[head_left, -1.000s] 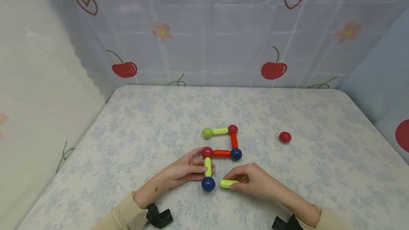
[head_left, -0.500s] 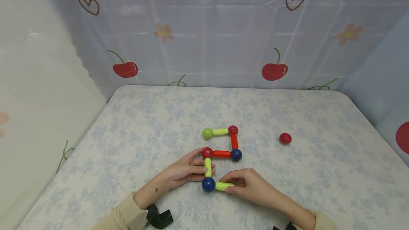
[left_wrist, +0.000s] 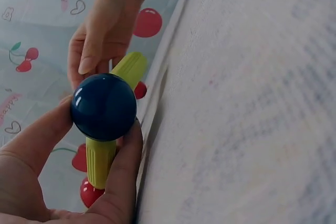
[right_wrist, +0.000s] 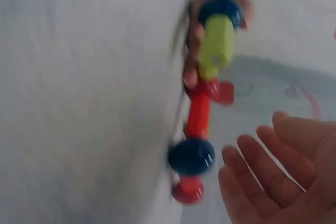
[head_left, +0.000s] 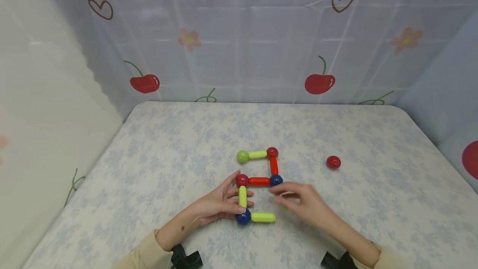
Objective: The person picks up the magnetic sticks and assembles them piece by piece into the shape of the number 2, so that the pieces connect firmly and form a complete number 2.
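Observation:
A chain of toy building rods and balls lies on the table, bending in an S shape. My left hand (head_left: 220, 204) holds its near left corner, thumb and a finger on either side of the blue ball (left_wrist: 104, 107). A yellow-green rod (head_left: 242, 196) runs from that ball to a red ball (head_left: 242, 180), near my index fingertip. Another yellow-green rod (head_left: 263, 217) points right from the blue ball, its far end free. Just above and right of that rod, my right hand (head_left: 304, 202) holds nothing, its fingers loosely bent beside the second blue ball (head_left: 276, 180).
Farther back, the chain continues through a red rod (head_left: 274, 165), a red ball (head_left: 272, 152) and a yellow-green rod (head_left: 257, 155) to a green ball (head_left: 242, 156). A loose red ball (head_left: 333, 162) lies to the right. A printed curtain (head_left: 239, 53) hangs behind the table (head_left: 186, 128).
My right hand brought the yellow-green rod left against the near blue ball, let go of it, and moved up and right. My left thumb slid down from the upright rod onto the blue ball.

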The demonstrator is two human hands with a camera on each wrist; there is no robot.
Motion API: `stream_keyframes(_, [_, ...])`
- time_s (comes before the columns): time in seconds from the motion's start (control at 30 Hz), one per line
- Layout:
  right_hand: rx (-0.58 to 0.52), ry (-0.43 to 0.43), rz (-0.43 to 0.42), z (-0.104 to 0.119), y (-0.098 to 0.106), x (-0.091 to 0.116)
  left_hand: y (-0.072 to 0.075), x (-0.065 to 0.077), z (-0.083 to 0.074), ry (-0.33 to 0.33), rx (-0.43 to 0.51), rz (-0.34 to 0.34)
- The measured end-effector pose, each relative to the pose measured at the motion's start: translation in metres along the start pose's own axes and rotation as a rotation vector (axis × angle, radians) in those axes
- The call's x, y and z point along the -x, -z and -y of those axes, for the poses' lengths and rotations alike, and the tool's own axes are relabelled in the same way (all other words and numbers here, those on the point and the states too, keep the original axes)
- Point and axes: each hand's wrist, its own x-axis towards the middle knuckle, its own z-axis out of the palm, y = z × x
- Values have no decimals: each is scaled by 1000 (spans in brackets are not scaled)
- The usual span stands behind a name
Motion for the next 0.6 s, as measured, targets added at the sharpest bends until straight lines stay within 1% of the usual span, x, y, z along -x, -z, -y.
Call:
stream_keyframes(0.07, [173,56,-189,-8,24,0,-1,0,1,4,11,-14])
stream_keyframes(0.1, [260,63,-278,-14,36,1,-1,0,1,6,16,-23])
stream_keyframes(0.13, [343,52,-347,-20,48,2,-2,1,1,8,20,-30])
stream_keyframes(0.17, [421,35,-391,-26,59,3,-2,1,1,11,22,-37])
stream_keyframes(0.2, [485,10,-405,-33,68,5,-2,1,1,13,24,-43])
stream_keyframes(0.23, [524,-25,-390,-38,76,6,-3,1,0,14,24,-46])
stream_keyframes(0.27, [561,-65,-352,-44,81,7,-3,2,0,15,23,-49])
stream_keyframes(0.33, [580,-138,-264,-52,87,8,-3,2,0,16,23,-51])
stream_keyframes(0.4, [584,-179,-210,-58,89,8,-3,1,0,16,26,-51])
stream_keyframes(0.47, [585,-185,-201,-59,88,7,-3,1,0,12,26,-51])
stream_keyframes(0.53, [553,-162,-206,-55,83,6,-3,0,0,9,34,-54])
stream_keyframes(0.6, [469,-123,-183,-48,74,8,-3,-2,0,6,39,-56])
